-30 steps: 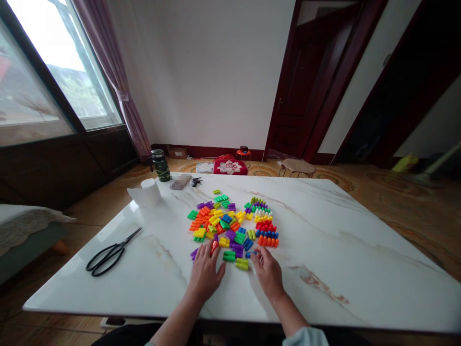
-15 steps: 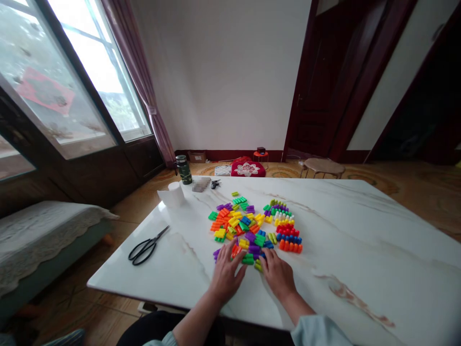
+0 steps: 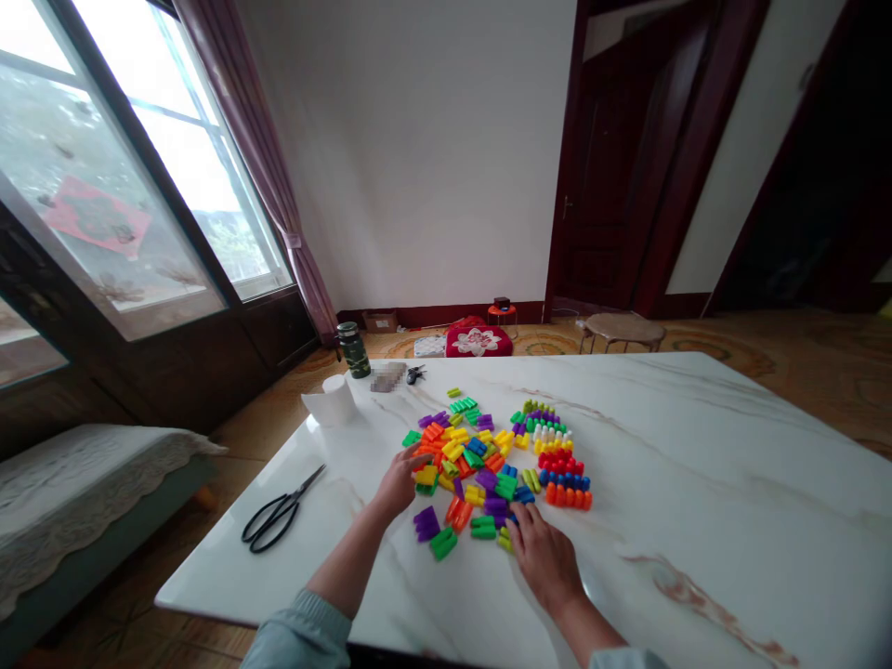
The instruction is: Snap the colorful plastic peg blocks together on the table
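The left hand (image 3: 400, 481) reaches to the left edge of a jumbled heap of plastic building blocks (image 3: 452, 451), its index finger stretched out over the orange ones and the other fingers bent; whether it grips a piece I cannot tell. The right hand (image 3: 545, 556) lies lower and to the right, palm down with fingers loosely curved; its fingertips cover part of a small blue piece, a lime-green block (image 3: 505, 539) sits by the thumb, and any grip is hidden.

Between the hands, on the near side of the heap, lie a purple block (image 3: 426, 525), a green block (image 3: 443, 544) and an orange-red block (image 3: 458, 513); to the right of the heap, others stand in colour bands, with an orange row (image 3: 569, 497) nearest, then a blue row (image 3: 565, 480), a red row (image 3: 560, 462), and yellow, white, green and purple beyond; judging by this, those bands are arranged, while the mixed heap, seemingly the larger share, remains unsorted.

Farther out on the marble-patterned table (image 3: 662, 446) are black-handled scissors (image 3: 279, 511), a white paper roll (image 3: 333, 402), a camouflage flask (image 3: 354, 350) and keys (image 3: 415, 374).
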Motion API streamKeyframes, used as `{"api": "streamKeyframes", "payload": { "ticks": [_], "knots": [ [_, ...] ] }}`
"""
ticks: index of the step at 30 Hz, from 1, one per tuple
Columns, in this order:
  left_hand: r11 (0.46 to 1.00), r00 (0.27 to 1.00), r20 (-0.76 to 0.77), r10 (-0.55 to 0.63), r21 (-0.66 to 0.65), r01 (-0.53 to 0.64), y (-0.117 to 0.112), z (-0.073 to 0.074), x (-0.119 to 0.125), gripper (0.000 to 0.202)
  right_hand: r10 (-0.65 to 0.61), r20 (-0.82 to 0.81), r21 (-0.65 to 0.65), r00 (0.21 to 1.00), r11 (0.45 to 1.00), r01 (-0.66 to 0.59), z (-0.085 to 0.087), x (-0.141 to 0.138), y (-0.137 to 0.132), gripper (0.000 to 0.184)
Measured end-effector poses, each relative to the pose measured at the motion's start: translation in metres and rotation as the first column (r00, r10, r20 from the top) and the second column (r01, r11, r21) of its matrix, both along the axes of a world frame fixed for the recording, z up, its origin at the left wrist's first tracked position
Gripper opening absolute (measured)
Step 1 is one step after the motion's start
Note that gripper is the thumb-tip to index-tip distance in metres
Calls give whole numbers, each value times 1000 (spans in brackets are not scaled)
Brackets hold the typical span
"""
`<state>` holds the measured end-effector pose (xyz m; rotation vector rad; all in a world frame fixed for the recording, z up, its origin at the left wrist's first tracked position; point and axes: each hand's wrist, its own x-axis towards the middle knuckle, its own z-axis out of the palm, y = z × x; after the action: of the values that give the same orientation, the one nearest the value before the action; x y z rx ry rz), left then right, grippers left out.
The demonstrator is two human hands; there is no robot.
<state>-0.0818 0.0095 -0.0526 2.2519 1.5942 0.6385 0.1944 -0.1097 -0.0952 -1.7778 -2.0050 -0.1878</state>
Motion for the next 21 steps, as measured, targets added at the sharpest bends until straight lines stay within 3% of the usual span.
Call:
{"api": "streamKeyframes", "payload": {
  "ticks": [3,6,10,13,17,21],
  "knots": [
    [999,999,12,-42,-20,42,5,-1,0,55,-3,-5,-21,1000,1000,3,3,-1,-1,25],
    [1000,1000,13,28,11,-29,3,6,0,42,-7,-20,-65,1000,998,5,9,-2,-3,25],
    [989,990,-20,139,59,-138,-10,30,9,35,-21,-90,-112,996,994,11,14,-3,-5,24],
    [995,994,-46,100,-20,-101,-33,52,32,39,-32,-193,-113,981,994,10,14,0,-4,27],
    [982,994,-92,-65,-183,47,-68,70,71,39,36,-364,20,931,999,-31,13,6,-9,43],
    [965,976,-168,-137,-243,94,-84,75,99,37,293,-404,228,867,950,-214,14,5,-24,65]
  ]
}}
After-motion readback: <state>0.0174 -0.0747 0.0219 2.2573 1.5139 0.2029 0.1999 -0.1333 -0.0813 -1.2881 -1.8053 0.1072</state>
